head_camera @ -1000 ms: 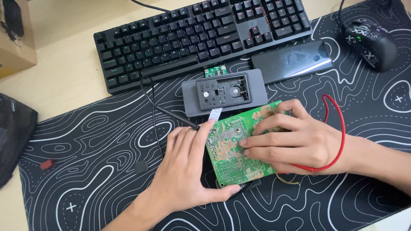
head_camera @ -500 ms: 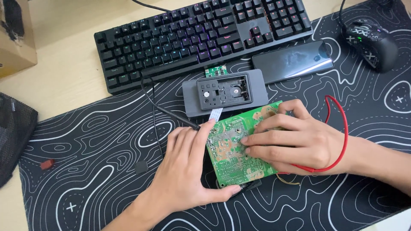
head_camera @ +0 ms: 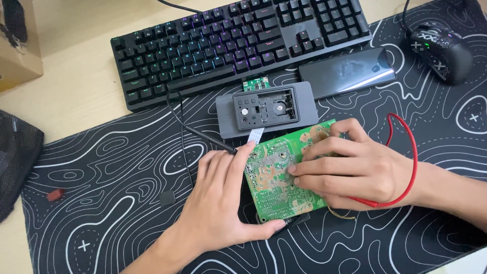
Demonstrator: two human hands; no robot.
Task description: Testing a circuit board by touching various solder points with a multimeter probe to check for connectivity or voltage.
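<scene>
A green circuit board (head_camera: 274,177) lies solder side up on the black patterned desk mat (head_camera: 111,203). My left hand (head_camera: 223,203) rests flat against the board's left edge, thumb hooked under its near corner. My right hand (head_camera: 355,167) lies on top of the board, fingers pressing its surface. A red wire (head_camera: 412,152) loops around my right wrist. Just beyond the board sits a grey device housing (head_camera: 266,109) with its dark inner panel showing, joined to the board by a white ribbon cable (head_camera: 255,135).
A black backlit keyboard (head_camera: 238,43) lies at the back, a dark phone (head_camera: 347,71) to its right and a black mouse (head_camera: 441,50) at far right. A black cable (head_camera: 187,127) crosses the mat. A small red piece (head_camera: 55,194) lies at left, a cardboard box (head_camera: 18,45) at top left.
</scene>
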